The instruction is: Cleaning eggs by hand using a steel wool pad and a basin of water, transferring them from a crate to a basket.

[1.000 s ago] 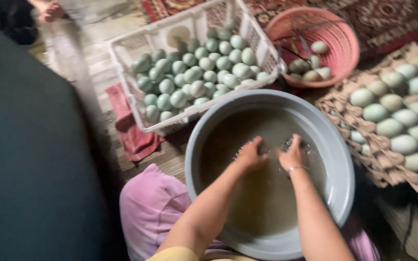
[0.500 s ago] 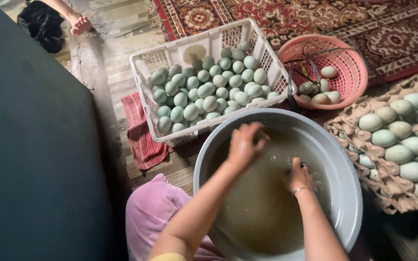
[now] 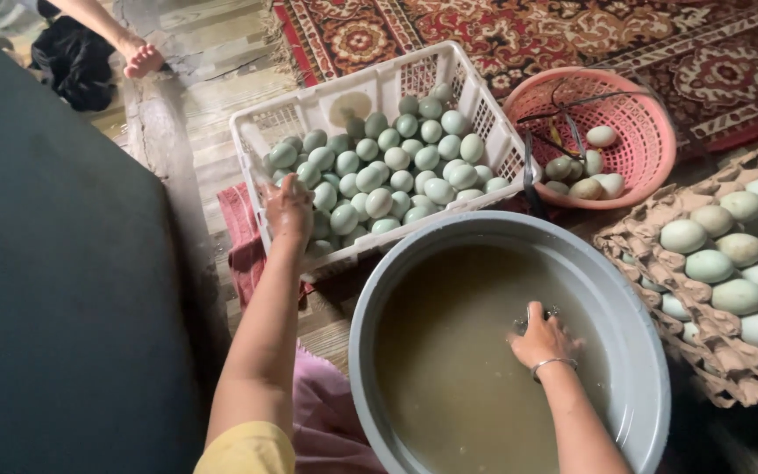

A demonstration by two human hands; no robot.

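My left hand reaches into the left corner of the white plastic crate, which is full of pale green eggs. Its fingers curl down around one egg, mostly hidden under the palm. My right hand, with a thin bracelet on the wrist, is dipped in the murky brown water of the big grey basin. It grips a small dark shiny scrubber at the fingertips.
A pink basket with a few eggs stands behind the basin. Brown paper trays of eggs lie at the right. A red cloth lies under the crate. A dark surface fills the left. Another person's foot is at the top left.
My left hand has come up out of the basin and moved left and away into the crate. My right hand has stayed in the water, shifting slightly right.
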